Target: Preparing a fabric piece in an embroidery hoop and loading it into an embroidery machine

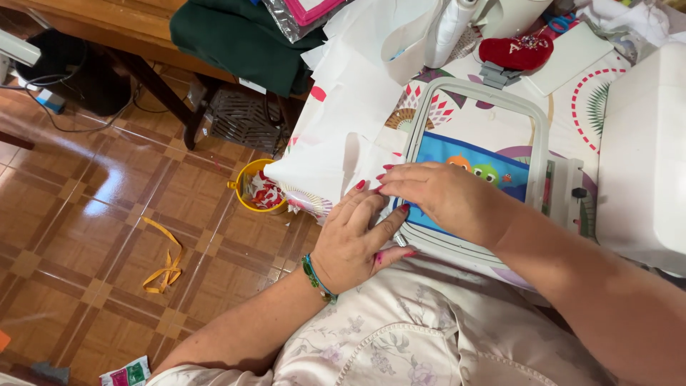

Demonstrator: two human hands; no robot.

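A white rounded-rectangle embroidery hoop point(541, 121) lies on the table, holding blue fabric point(457, 154) with orange and green cartoon figures. My right hand point(439, 196) lies flat on the hoop's near left corner, fingers pressing the fabric. My left hand point(357, 239) rests beside it at the hoop's left edge, fingers spread on white backing sheet point(321, 168) that hangs off the table. Both hands have red nails; a beaded bracelet point(314, 275) circles the left wrist.
A white embroidery machine point(643, 157) stands at the right. A red pincushion point(516, 51) and white sheets lie behind the hoop. On the tiled floor sit a yellow bucket of scraps point(259, 189) and a yellow ribbon point(164, 268). Green cloth point(236, 39) drapes a wooden table.
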